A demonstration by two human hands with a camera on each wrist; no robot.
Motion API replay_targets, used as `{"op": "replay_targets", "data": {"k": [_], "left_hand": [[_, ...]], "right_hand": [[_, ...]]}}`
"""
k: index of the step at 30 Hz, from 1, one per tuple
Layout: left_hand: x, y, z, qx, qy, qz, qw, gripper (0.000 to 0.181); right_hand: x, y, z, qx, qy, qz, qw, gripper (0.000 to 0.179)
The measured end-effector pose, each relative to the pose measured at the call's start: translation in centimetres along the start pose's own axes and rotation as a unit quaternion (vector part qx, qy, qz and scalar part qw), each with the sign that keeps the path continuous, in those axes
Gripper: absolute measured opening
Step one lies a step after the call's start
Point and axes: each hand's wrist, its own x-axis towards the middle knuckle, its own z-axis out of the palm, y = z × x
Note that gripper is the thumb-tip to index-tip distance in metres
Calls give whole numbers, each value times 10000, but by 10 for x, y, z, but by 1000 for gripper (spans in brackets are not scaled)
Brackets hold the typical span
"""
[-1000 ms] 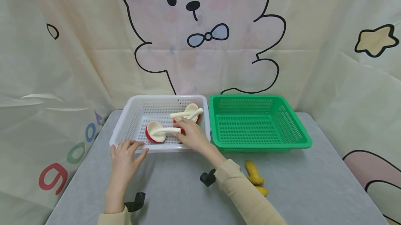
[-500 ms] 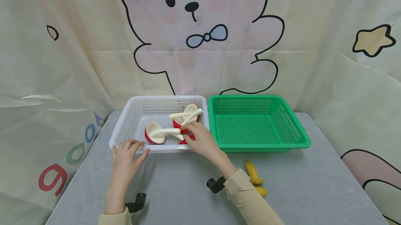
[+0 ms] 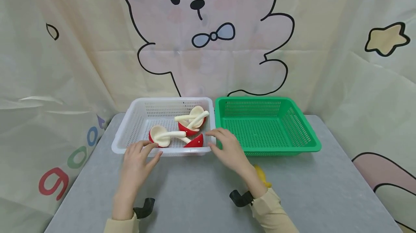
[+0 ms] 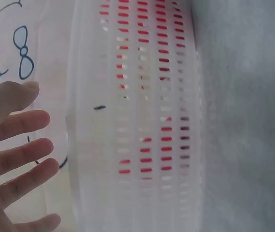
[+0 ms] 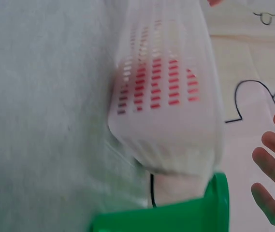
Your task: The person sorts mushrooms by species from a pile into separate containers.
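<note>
The white basket [image 3: 130,132] holds several toy mushrooms with red caps, cream undersides and pale stems. One mushroom [image 3: 158,136] lies at the left of the group, another with white dots on its cap [image 3: 195,141] near the front right corner, and more [image 3: 187,129] behind. My left hand [image 3: 136,162] is at the basket's front rim, fingers relaxed; in the left wrist view its fingers are spread beside the wall. Over the front right corner, near the green basket [image 3: 260,150], my right hand [image 3: 230,152] hovers with fingers loosely extended, holding nothing.
The green basket stands against the white one's right side, with nothing visible in it. Partly hidden behind my right wrist, a yellow object [image 3: 261,175] lies on the grey table [image 3: 191,197]. A printed curtain [image 3: 208,70] hangs behind.
My right hand has moved right, out from among the mushrooms, uncovering the front right one. My left hand has shifted slightly right along the rim.
</note>
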Motion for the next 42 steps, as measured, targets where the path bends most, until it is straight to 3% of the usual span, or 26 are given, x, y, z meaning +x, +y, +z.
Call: {"op": "replay_targets", "data": {"k": [10, 17, 24, 28, 34, 42], "left_hand": [[5, 30, 3, -85, 68, 696, 9975, 30], [3, 63, 15, 31, -208, 1266, 9917, 29], [5, 93, 31, -29, -637, 1831, 9810, 32], [5, 108, 41, -48, -793, 2229, 9716, 35], [3, 133, 59, -37, -1164, 2869, 9509, 33], [-3, 162, 78, 83, -1825, 3364, 9238, 29]], "right_hand": [[-29, 29, -36, 35, 376, -336, 9987, 30], [-49, 45, -60, -103, 484, -286, 9984, 33], [-64, 66, -73, -425, 645, -456, 9960, 36], [-71, 75, -78, -443, 844, -378, 9947, 37], [-80, 89, -86, -329, 1051, -149, 9938, 37], [-88, 106, -96, -366, 1201, -38, 9921, 39]]}}
